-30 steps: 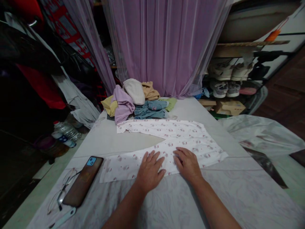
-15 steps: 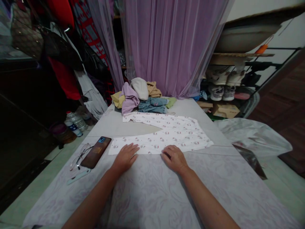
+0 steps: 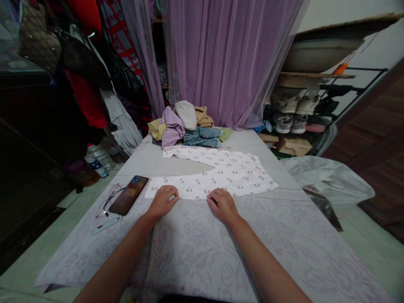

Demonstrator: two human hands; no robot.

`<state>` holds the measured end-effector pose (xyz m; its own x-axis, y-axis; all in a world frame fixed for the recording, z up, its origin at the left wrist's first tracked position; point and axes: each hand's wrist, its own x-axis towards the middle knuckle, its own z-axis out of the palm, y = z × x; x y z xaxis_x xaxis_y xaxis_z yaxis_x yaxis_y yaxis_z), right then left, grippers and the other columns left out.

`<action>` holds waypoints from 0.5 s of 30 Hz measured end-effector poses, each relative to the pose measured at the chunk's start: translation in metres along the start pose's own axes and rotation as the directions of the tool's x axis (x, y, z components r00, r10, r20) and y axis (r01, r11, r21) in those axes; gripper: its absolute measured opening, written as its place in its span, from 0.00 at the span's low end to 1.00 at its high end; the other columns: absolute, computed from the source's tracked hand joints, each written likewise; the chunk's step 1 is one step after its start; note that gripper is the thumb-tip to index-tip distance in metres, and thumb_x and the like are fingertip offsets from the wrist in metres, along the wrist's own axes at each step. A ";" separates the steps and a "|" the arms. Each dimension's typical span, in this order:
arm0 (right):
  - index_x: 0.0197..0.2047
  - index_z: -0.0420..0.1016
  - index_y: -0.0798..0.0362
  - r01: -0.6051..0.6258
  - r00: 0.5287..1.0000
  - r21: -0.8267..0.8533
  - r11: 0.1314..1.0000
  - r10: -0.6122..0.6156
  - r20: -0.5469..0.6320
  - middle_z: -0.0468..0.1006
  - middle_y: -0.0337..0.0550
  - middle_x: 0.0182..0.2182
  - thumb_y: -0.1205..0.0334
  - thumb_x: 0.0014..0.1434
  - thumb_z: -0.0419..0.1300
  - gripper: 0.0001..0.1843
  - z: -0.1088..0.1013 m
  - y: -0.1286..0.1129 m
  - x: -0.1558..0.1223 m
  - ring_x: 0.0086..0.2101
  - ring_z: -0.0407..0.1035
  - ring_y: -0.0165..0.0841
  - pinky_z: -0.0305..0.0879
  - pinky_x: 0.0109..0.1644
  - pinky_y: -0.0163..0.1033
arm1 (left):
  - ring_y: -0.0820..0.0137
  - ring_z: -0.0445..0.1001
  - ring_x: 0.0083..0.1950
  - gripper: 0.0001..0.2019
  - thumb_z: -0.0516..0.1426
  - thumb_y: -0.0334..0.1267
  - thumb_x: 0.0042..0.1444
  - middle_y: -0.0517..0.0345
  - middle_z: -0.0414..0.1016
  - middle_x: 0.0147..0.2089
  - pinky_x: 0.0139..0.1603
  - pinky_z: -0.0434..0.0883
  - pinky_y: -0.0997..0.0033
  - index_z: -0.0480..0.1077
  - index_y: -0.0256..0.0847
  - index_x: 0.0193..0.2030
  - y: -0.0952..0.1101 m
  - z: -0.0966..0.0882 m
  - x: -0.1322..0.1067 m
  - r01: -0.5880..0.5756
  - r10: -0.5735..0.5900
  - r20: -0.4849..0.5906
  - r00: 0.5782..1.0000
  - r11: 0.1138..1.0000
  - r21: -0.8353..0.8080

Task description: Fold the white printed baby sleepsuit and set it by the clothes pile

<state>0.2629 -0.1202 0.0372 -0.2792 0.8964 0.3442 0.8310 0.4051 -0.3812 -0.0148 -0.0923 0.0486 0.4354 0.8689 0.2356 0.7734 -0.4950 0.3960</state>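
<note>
White patterned trousers lie spread flat on the cloth-covered table, their two legs pointing left. My left hand has its fingers curled onto the near edge of the near trouser leg. My right hand pinches the same near edge a little to the right. Both hands sit at the hem line, knuckles up.
A pile of crumpled clothes sits at the table's far end before a purple curtain. A phone, glasses and a pale pen-like item lie at the left. Bottles stand left; a shoe rack right.
My hands slid off the flat trouser leg back to its near edge and curled onto it. The view pulled back from the table.
</note>
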 end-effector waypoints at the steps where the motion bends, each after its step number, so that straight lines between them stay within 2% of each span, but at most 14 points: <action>1: 0.33 0.77 0.50 0.010 1.000 0.013 1.000 -0.010 -0.004 0.77 0.42 0.34 0.64 0.62 0.57 0.08 -0.001 0.000 -0.002 0.39 0.68 0.35 0.59 0.45 0.40 | 0.64 0.71 0.50 0.07 0.53 0.37 0.59 0.56 0.77 0.46 0.55 0.66 0.60 0.72 0.44 0.35 0.001 -0.001 -0.002 -0.006 0.006 -0.002 1.000 1.000 0.010; 3: 0.33 0.77 0.50 0.018 1.000 0.036 0.999 -0.017 -0.010 0.77 0.42 0.34 0.64 0.62 0.57 0.08 -0.002 0.001 -0.005 0.38 0.68 0.35 0.59 0.45 0.39 | 0.63 0.71 0.50 0.07 0.52 0.38 0.60 0.54 0.76 0.46 0.53 0.66 0.59 0.72 0.44 0.36 0.004 -0.004 -0.004 -0.007 0.008 -0.004 1.000 0.999 0.053; 5: 0.33 0.77 0.50 0.018 1.000 0.056 0.998 -0.017 -0.018 0.78 0.43 0.34 0.64 0.62 0.57 0.08 -0.002 0.001 -0.006 0.38 0.68 0.35 0.60 0.45 0.39 | 0.63 0.71 0.46 0.09 0.52 0.41 0.61 0.54 0.76 0.41 0.49 0.67 0.60 0.71 0.43 0.34 0.009 -0.008 -0.003 0.008 -0.010 0.015 1.000 0.994 0.108; 9: 0.36 0.78 0.50 0.005 0.999 0.078 0.997 -0.001 -0.051 0.79 0.44 0.37 0.62 0.64 0.54 0.11 0.000 0.003 -0.001 0.40 0.69 0.35 0.62 0.47 0.40 | 0.64 0.73 0.40 0.17 0.48 0.47 0.65 0.54 0.75 0.34 0.44 0.68 0.63 0.72 0.42 0.31 0.015 -0.008 0.010 0.046 -0.057 0.047 0.997 0.976 0.211; 12: 0.39 0.79 0.50 -0.040 0.996 0.042 0.998 0.043 -0.081 0.79 0.46 0.40 0.62 0.65 0.53 0.12 -0.001 0.012 0.001 0.42 0.70 0.36 0.63 0.49 0.40 | 0.63 0.74 0.49 0.18 0.47 0.47 0.66 0.51 0.79 0.44 0.52 0.69 0.61 0.75 0.43 0.41 0.017 0.004 0.024 -0.017 0.015 0.014 1.000 0.978 0.206; 15: 0.40 0.79 0.50 -0.084 0.992 -0.053 0.995 0.079 -0.095 0.80 0.46 0.43 0.61 0.64 0.54 0.11 -0.010 0.033 -0.003 0.44 0.70 0.37 0.63 0.50 0.41 | 0.58 0.69 0.63 0.20 0.47 0.49 0.66 0.50 0.74 0.61 0.63 0.64 0.52 0.73 0.45 0.55 0.015 0.022 0.033 -0.060 0.063 -0.008 0.998 0.977 0.206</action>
<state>0.2962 -0.1117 0.0325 -0.1656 0.9044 0.3932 0.8760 0.3180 -0.3626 0.0212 -0.0703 0.0428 0.4796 0.8357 0.2676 0.8241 -0.5337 0.1898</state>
